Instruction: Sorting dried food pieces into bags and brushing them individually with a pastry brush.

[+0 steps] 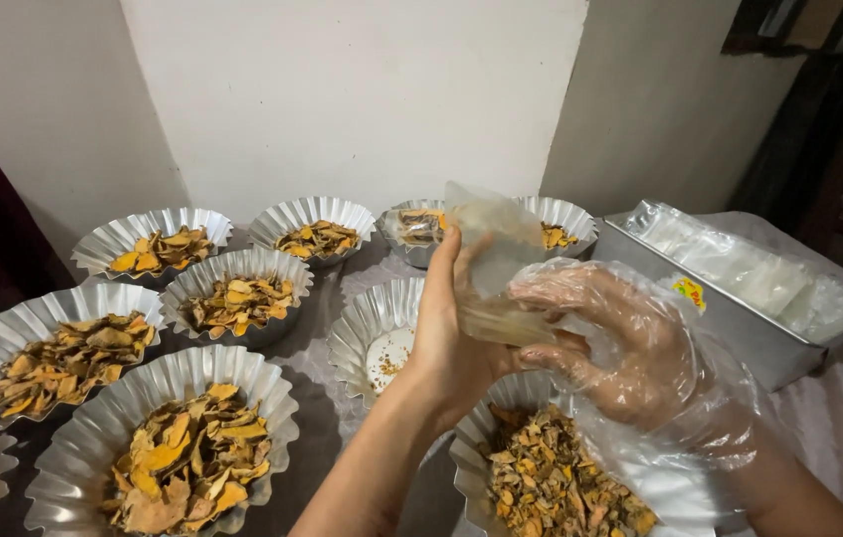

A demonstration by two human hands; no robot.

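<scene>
The left hand is bare and grips a small clear plastic bag by its side, with the fingers curled around it. The right hand wears a loose transparent glove and closes on the lower part of the same bag, with thumb and fingers pinched on the plastic. The bag is held in the air, above the middle of the counter, between a nearly empty fluted metal bowl and a full bowl at the near edge. As far as I can see, the bag looks empty, or almost so; I cannot tell if anything is inside.

I judge that the work is at an early stage. Many fluted bowls with dried yellow-orange slices stand on the left part of the counter, for example one large bowl at the near left and another at the far left, and all of them seem full. Only the one bowl beside the left hand holds just crumbs. A metal tray at the right side of the counter carries a stack of clear bags, so many bags seem unused.
</scene>
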